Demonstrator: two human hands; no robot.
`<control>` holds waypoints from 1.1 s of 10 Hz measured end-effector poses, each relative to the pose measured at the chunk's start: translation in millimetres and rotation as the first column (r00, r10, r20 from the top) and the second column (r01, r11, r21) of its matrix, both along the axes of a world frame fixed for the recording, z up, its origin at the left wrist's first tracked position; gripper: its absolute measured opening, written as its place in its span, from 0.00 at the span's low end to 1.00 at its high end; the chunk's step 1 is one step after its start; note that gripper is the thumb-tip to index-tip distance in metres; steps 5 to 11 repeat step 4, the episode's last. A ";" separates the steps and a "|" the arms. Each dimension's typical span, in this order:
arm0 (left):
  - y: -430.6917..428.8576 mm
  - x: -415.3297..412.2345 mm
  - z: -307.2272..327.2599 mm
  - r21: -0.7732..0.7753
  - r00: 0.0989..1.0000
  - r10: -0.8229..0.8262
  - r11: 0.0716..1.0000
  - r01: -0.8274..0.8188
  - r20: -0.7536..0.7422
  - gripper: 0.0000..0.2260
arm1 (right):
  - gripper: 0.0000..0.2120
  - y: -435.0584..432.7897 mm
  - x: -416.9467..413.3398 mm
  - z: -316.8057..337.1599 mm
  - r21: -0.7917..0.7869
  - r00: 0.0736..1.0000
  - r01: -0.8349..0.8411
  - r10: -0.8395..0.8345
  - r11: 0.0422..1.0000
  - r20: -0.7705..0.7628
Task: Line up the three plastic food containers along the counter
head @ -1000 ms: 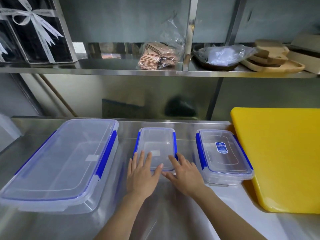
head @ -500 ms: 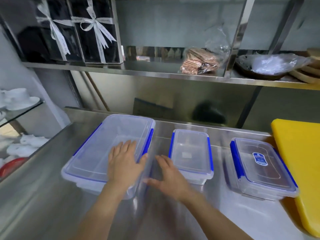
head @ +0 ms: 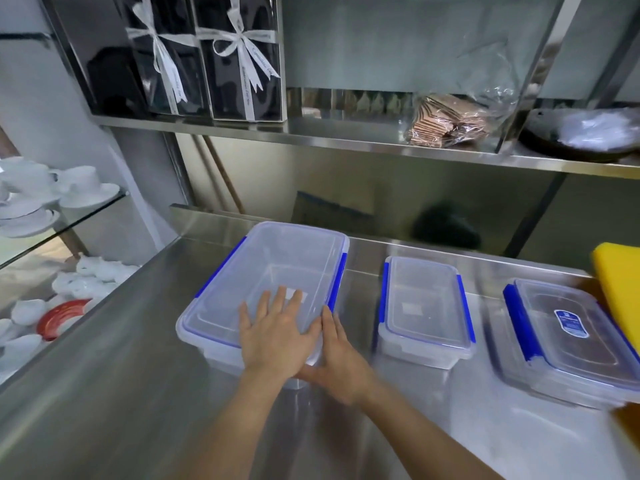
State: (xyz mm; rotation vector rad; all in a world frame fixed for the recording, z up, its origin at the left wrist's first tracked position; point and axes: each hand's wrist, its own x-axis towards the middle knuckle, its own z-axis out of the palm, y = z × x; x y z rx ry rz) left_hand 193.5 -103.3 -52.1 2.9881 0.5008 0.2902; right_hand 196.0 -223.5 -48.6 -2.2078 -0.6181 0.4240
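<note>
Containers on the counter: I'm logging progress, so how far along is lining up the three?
Done: the middle container and the labelled container sit side by side on the counter, lids on. In hand: the left hand lies flat on the large container's lid, and the right hand presses its near right corner. Left: squaring it with the others; it sits slightly skewed and apart.

- Yellow cutting board (head: 620, 289), counter's right edge.
- Two black ribbon-tied gift boxes (head: 221, 60), upper shelf, left end.
- Bagged brown packets (head: 446, 121), shelf middle.
- White cups and saucers (head: 41, 192), glass shelf's edge, far left.
</note>
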 end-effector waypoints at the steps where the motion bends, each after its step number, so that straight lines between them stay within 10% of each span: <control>1: 0.3 0.9 -1.4 0.029 1.000 0.002 1.000 -0.002 -0.017 0.32 | 0.52 0.8 2.0 0.5 -0.075 1.000 0.013 -0.015 0.997 -0.026; 4: 4.9 -0.1 30.4 -0.265 0.978 -0.170 0.955 0.134 -0.120 0.29 | 0.26 -45.8 4.3 61.5 -0.446 0.989 -0.139 0.146 0.884 -0.018; 11: 4.9 -0.1 30.4 -0.265 0.978 -0.170 0.955 0.134 -0.120 0.29 | 0.26 -45.8 4.3 61.5 -0.446 0.989 -0.139 0.146 0.884 -0.018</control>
